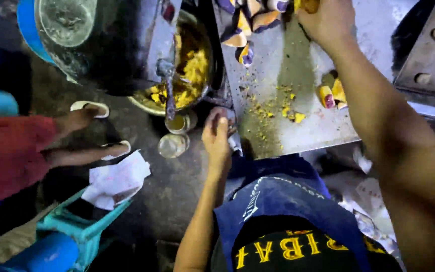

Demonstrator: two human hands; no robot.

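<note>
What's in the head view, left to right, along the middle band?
Sandalled feet → glass jars → left hand at the table edge → yellow crumbs on the metal table → cut fruit pieces.

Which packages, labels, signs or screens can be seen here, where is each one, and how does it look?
No packages, signs or screens can be told.
Apron: dark blue, on the person's front, small pale lettering.
Shirt: dark, under the apron, large yellow letters.
Paper sheet: white, crumpled, on the floor left; any print is unclear.

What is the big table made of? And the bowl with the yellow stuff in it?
The table looks like metal sheet: flat, grey and dully shiny, with a thin edge. The bowl also seems metal, since its thin rim glints, though it is dark and stained. The yellow bits look like cut food.
</note>
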